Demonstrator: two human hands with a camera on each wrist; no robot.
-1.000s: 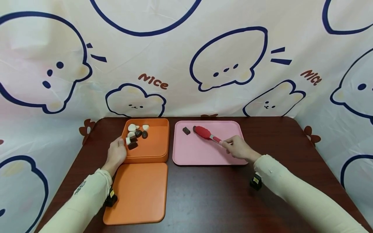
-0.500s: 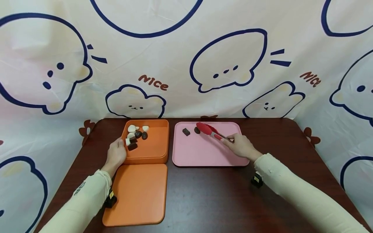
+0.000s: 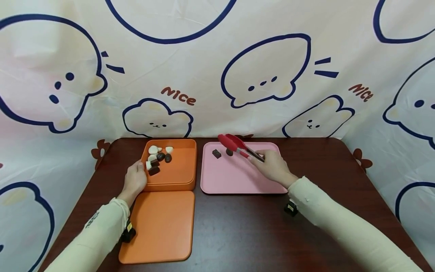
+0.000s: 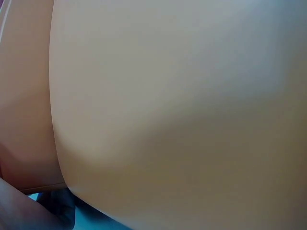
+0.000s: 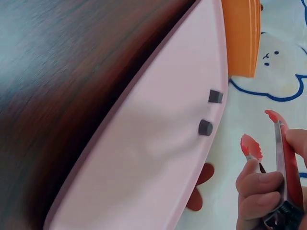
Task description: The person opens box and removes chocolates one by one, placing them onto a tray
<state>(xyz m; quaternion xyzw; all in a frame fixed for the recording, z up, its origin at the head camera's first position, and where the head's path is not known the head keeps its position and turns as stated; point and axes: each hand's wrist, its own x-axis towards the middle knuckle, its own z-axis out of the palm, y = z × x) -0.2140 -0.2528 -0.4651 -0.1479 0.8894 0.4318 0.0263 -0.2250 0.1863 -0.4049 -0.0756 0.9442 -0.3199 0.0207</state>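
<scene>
My left hand (image 3: 134,179) grips the left wall of an orange box (image 3: 181,168). Inside that box, white and dark chocolates (image 3: 154,170) lie bunched toward the left and back. With my right hand (image 3: 272,166) I hold red-tipped tongs (image 3: 234,145) above a pink tray (image 3: 238,175). The tongs' tips (image 5: 252,146) are spread apart with nothing visible between them. On the tray sit a square dark chocolate (image 3: 216,153) and a rounder one (image 3: 229,152), both below the tongs. The left wrist view is mostly filled by orange surface (image 4: 168,96).
An orange lid (image 3: 159,226) lies flat in front of the box. Everything rests on a dark brown table (image 3: 238,234). A white curtain (image 3: 210,113) printed with cartoon figures hangs behind the table and at its sides.
The tongs have opened and risen off the tray, moving back and left. The round chocolate that was by their tips stays on the tray. My left hand has not moved.
</scene>
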